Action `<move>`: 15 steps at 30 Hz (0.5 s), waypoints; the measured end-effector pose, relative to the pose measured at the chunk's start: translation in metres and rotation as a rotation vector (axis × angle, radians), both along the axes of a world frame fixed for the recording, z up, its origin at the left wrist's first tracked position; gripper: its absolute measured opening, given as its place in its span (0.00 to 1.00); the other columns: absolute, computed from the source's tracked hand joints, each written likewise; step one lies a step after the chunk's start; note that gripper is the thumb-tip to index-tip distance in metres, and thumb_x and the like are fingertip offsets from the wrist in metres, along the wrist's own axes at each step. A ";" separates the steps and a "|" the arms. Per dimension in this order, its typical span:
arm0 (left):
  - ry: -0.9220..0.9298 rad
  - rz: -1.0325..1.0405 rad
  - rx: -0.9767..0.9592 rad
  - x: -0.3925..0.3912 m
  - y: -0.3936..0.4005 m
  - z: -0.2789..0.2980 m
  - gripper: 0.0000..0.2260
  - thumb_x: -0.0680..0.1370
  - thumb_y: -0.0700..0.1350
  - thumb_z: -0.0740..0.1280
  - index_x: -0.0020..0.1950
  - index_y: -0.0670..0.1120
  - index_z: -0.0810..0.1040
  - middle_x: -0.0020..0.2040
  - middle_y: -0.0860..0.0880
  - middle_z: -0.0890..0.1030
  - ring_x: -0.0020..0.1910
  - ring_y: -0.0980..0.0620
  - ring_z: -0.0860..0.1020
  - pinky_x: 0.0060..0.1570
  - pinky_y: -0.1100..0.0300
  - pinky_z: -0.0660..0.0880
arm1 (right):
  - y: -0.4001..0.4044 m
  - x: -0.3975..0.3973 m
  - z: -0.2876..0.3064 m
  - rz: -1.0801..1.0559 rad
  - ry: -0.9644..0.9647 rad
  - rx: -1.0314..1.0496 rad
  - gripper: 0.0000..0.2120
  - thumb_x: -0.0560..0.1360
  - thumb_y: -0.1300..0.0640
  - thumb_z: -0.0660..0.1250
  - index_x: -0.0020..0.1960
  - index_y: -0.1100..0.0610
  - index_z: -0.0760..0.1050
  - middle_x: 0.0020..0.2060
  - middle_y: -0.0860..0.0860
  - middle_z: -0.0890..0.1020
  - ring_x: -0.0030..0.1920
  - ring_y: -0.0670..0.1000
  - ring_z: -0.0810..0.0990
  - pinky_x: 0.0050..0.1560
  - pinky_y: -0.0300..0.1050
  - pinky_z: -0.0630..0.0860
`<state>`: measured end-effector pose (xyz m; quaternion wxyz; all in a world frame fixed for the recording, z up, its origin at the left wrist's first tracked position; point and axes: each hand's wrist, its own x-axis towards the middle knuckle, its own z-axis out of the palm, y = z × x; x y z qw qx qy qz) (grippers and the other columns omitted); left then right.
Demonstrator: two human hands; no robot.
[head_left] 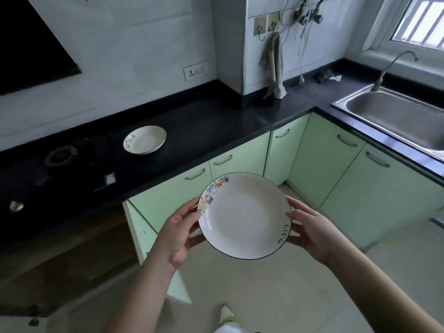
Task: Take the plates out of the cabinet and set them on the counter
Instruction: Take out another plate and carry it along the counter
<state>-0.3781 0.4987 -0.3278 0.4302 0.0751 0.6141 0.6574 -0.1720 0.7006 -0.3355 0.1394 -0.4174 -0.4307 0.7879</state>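
Observation:
A white plate with a dark rim and small cartoon figures is held level in front of me, above the floor. My left hand grips its left edge, thumb on top. My right hand grips its right edge by the lettering. A second white plate lies flat on the black counter, up and to the left of the one I hold. The green cabinet door below the counter stands open beside my left hand, and its inside is dark.
A gas hob is set into the counter at the left. A steel sink with a tap sits at the right. Green cabinet fronts line the corner. A cloth hangs on the wall. The tiled floor lies below.

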 end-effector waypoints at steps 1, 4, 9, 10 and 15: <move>-0.002 -0.004 0.007 -0.011 0.011 0.001 0.17 0.80 0.38 0.64 0.53 0.59 0.85 0.54 0.51 0.86 0.45 0.55 0.84 0.37 0.56 0.80 | 0.011 -0.011 0.003 -0.008 -0.004 0.008 0.20 0.78 0.66 0.59 0.58 0.45 0.79 0.42 0.47 0.86 0.35 0.48 0.83 0.33 0.46 0.80; -0.007 -0.042 0.039 -0.043 0.047 0.003 0.17 0.80 0.38 0.64 0.55 0.59 0.84 0.55 0.52 0.85 0.47 0.55 0.83 0.40 0.54 0.81 | 0.044 -0.036 0.010 -0.025 0.008 0.045 0.19 0.78 0.65 0.60 0.58 0.46 0.80 0.46 0.49 0.86 0.37 0.49 0.83 0.34 0.46 0.80; 0.013 -0.112 0.047 -0.083 0.111 0.012 0.16 0.80 0.38 0.64 0.64 0.53 0.80 0.57 0.50 0.84 0.52 0.53 0.82 0.42 0.54 0.80 | 0.093 -0.065 0.004 -0.023 -0.014 0.140 0.21 0.79 0.65 0.58 0.56 0.43 0.81 0.49 0.46 0.86 0.43 0.47 0.85 0.40 0.49 0.80; 0.016 -0.122 0.040 -0.090 0.124 0.011 0.16 0.80 0.38 0.65 0.64 0.53 0.79 0.57 0.51 0.84 0.52 0.53 0.82 0.43 0.54 0.80 | 0.103 -0.069 0.002 -0.024 -0.013 0.158 0.21 0.79 0.65 0.58 0.57 0.43 0.80 0.51 0.46 0.86 0.46 0.48 0.85 0.43 0.50 0.80; 0.033 -0.119 0.002 -0.130 0.191 -0.002 0.16 0.80 0.38 0.64 0.64 0.53 0.80 0.56 0.53 0.85 0.50 0.56 0.83 0.39 0.56 0.80 | 0.169 -0.101 -0.013 0.009 0.035 0.148 0.22 0.80 0.64 0.57 0.57 0.41 0.81 0.54 0.47 0.85 0.48 0.49 0.85 0.41 0.48 0.81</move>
